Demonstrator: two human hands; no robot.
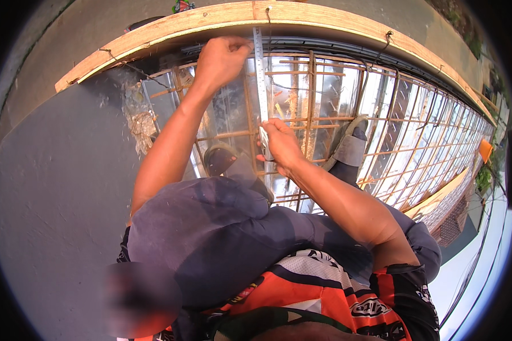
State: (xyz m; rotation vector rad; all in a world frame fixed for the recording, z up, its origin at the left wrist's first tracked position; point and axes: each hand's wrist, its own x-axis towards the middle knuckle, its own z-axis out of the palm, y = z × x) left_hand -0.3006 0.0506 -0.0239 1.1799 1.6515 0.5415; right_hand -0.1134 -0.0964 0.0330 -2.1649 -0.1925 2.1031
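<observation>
A white tape measure blade (260,74) runs up from my right hand to the inner edge of a long wooden board (210,18). My right hand (281,142) is closed round the lower part of the tape measure, its thumb on top. My left hand (222,59) is closed in a pinch beside the blade's upper end, just below the board. Whether its fingertips hold anything is hidden. Under both hands lies a grid of rusty steel rebar (311,91) over shiny metal sheeting (333,94).
Dark tie wires (388,38) loop over the board. My shoes (350,148) stand on the rebar grid. At the left is a smooth grey wall or slab (57,187). An orange piece (485,151) sits at the far right, with overhead cables (478,267) below it in view.
</observation>
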